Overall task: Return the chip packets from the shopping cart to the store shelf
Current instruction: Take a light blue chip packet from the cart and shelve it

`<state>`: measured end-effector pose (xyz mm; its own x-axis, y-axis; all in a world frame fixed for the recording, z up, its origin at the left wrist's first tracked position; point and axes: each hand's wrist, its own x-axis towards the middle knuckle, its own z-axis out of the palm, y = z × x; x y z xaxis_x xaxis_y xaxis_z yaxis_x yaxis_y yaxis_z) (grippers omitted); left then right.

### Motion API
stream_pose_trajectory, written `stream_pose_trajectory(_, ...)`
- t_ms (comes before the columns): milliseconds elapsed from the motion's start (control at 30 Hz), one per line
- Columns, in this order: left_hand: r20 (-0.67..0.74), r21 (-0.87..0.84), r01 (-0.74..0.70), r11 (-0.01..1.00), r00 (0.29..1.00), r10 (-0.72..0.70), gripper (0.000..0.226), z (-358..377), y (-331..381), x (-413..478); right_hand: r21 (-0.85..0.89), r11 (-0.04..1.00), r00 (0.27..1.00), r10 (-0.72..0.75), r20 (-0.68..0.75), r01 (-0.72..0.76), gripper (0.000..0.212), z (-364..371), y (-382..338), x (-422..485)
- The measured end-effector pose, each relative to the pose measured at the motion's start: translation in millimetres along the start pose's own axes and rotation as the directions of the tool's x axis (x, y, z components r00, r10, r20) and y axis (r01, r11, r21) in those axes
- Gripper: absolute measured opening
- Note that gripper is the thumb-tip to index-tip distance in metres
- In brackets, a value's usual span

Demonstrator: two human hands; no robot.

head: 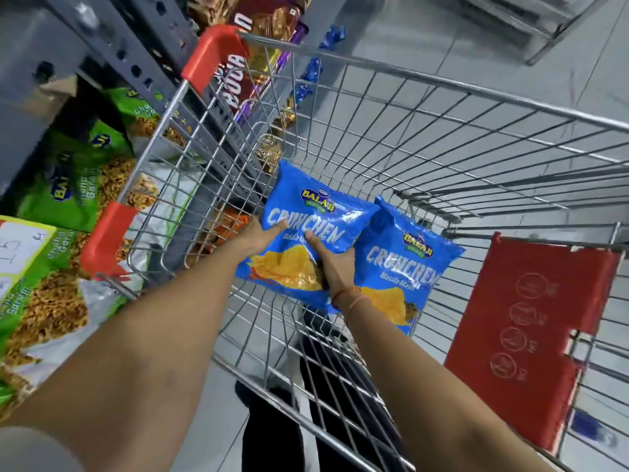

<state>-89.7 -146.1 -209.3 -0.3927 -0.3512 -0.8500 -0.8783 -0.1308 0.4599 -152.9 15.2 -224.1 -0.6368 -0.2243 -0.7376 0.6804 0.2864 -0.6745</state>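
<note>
Both hands (pixel 269 233) gripping chip packet (pixel 316 212) (cart (pixel 442 86))

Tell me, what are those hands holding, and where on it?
Both hands grip the left blue chip packet: left hand at its left edge, right hand at its lower right side.

two blue crunchex masala chip packets sit inside the wire shopping cart (pixel 442 131). the first packet (pixel 306 212) lies tilted, overlapping the second packet (pixel 405 267) at its four o'clock; the store shelf (pixel 102 46) stands at the cart's nine o'clock.
</note>
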Motion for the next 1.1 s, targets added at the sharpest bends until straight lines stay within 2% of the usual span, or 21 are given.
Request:
stream_pose_trajectory(67,-0.04,0.009,0.002,1.0,0.999,-0.002,0.075,0.9,4.4,-7.1,0.02,1.0,1.0,0.001,0.014,-0.001,0.098,-0.7,-9.3,-2.0)
stream_pose_trajectory(200,-0.151,-0.046,-0.076,0.996,0.986,0.068,0.075,-0.4,19.9,-30.9,0.061,0.996,0.994,-0.069,0.087,0.064,0.088,-3.8,-32.0,-10.2)
stream_pose_trajectory(300,-0.214,-0.061,-0.128,0.99,0.97,0.112,0.082,-4.8,33.7,-58.1,0.075,0.986,0.982,-0.154,0.106,0.147,0.063,-13.9,-51.2,-21.1)
stream_pose_trajectory(367,-0.254,-0.101,-0.23,0.968,0.947,0.198,0.069,-6.9,44.5,-80.9,0.08,0.974,0.968,-0.219,0.123,0.211,0.047,-20.7,-70.0,-35.8)
stream_pose_trajectory(400,-0.274,-0.128,-0.287,0.949,0.93,0.244,0.057,-7.4,50.8,-94.2,0.08,0.969,0.962,-0.242,0.128,0.233,0.048,-23.6,-80.7,-44.4)
stream_pose_trajectory(467,-0.338,-0.159,-0.384,0.909,0.887,0.316,0.028,-10.7,61.5,-121.9,0.102,0.957,0.949,-0.284,0.14,0.271,0.064,-28.2,-101.2,-63.9)
stream_pose_trajectory(500,-0.367,-0.176,-0.433,0.884,0.862,0.349,0.022,-13.6,66.8,-137.7,0.117,0.952,0.943,-0.3,0.145,0.284,0.073,-29.1,-112.4,-75.7)
stream_pose_trajectory(567,-0.389,-0.207,-0.512,0.834,0.825,0.41,0.015,-23.2,77.1,-169.2,0.139,0.934,0.924,-0.348,0.156,0.329,0.071,-28.2,-136.6,-99.9)
stream_pose_trajectory(667,-0.38,-0.274,-0.598,0.753,0.787,0.486,0.015,-43.8,93.1,-216.5,0.183,0.883,0.863,-0.464,0.2,0.432,0.05,-23.8,-176.5,-140.5)
stream_pose_trajectory(733,-0.425,-0.256,-0.665,0.701,0.729,0.537,0.029,-59.6,105.9,-255.1,0.206,0.845,0.819,-0.531,0.22,0.493,0.048,-18.5,-205.1,-172.1)
stream_pose_trajectory(867,-0.537,-0.15,-0.804,0.576,0.555,0.635,0.05,-93.1,129.3,-337.1,0.312,0.734,0.687,-0.677,0.263,0.604,0.05,-2.8,-261.4,-239.0)
stream_pose_trajectory(967,-0.617,-0.045,-0.885,0.463,0.389,0.684,0.05,-118.8,141.1,-398.0,0.379,0.619,0.556,-0.785,0.272,0.688,0.046,12.6,-298.1,-292.8)
stream_pose_trajectory(1100,-0.666,0.089,-0.932,0.351,0.207,0.717,0.078,-153.7,141.1,-478.5,0.476,0.449,0.35,-0.892,0.287,0.756,0.035,35.6,-337.3,-365.7)
